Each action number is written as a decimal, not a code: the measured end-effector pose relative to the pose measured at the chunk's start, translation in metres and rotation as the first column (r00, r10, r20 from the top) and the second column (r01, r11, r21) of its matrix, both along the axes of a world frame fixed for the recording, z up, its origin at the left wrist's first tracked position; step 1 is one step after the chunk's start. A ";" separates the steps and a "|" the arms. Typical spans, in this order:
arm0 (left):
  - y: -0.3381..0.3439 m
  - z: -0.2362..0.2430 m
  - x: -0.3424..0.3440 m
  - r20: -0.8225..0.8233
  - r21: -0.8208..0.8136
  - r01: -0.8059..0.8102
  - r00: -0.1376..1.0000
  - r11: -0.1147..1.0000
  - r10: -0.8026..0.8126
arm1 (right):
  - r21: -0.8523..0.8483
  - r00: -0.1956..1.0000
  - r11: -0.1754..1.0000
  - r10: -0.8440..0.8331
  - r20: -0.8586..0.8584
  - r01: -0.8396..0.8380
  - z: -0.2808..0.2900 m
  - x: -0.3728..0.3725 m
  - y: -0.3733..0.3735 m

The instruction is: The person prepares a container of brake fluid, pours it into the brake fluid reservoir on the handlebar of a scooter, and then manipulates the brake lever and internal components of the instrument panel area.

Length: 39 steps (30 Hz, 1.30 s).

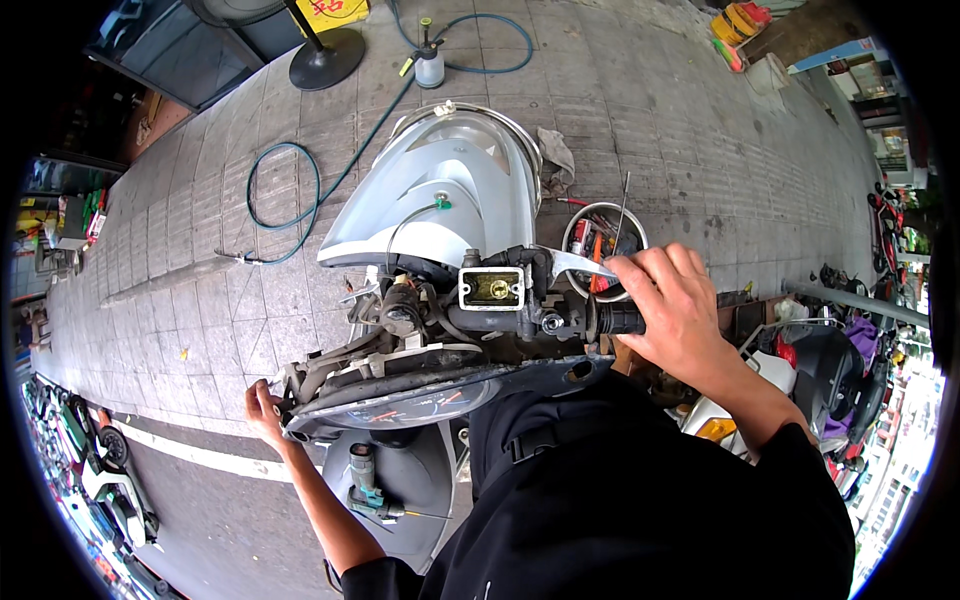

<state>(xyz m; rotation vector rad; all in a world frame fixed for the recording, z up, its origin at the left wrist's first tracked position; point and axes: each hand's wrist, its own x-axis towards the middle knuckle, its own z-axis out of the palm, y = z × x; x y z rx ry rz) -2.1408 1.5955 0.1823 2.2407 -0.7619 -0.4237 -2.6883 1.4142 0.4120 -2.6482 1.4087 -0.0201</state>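
Note:
My right hand (665, 305) grips the right handlebar grip (620, 318) of a scooter, fingers over the silver brake lever (580, 264). Beside it the brake fluid reservoir (490, 289) is uncapped, showing yellowish fluid. My left hand (265, 412) is curled round the far left end of the handlebar (295, 395), partly hidden. The instrument cluster (415, 405) lies between them, with exposed hoses and wiring around it. Beyond is the pale front body panel (425, 170). A cordless drill (364, 472) rests on the grey seat or floorboard area below.
A bucket of tools (595, 240) stands ahead-right beside a rag (555, 160). A spray bottle (430, 65), coiled hose (285, 190) and fan stand (325, 58) occupy the tiled pavement. Parked scooters (790, 390) crowd the right side; others (115, 480) line the lower left.

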 end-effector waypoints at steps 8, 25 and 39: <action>0.006 -0.009 0.009 -0.024 0.023 -0.013 1.000 1.000 0.013 | -0.010 0.999 0.999 -0.042 -0.003 0.042 0.007 0.009 -0.002; 0.006 -0.012 0.011 -0.001 0.040 0.004 1.000 0.999 -0.004 | -0.039 1.000 0.999 -0.012 0.022 0.013 0.000 0.005 -0.002; 0.003 -0.007 0.004 -0.018 -0.029 -0.018 1.000 0.999 0.018 | 0.036 0.999 0.998 -0.054 0.007 0.054 -0.003 0.002 0.003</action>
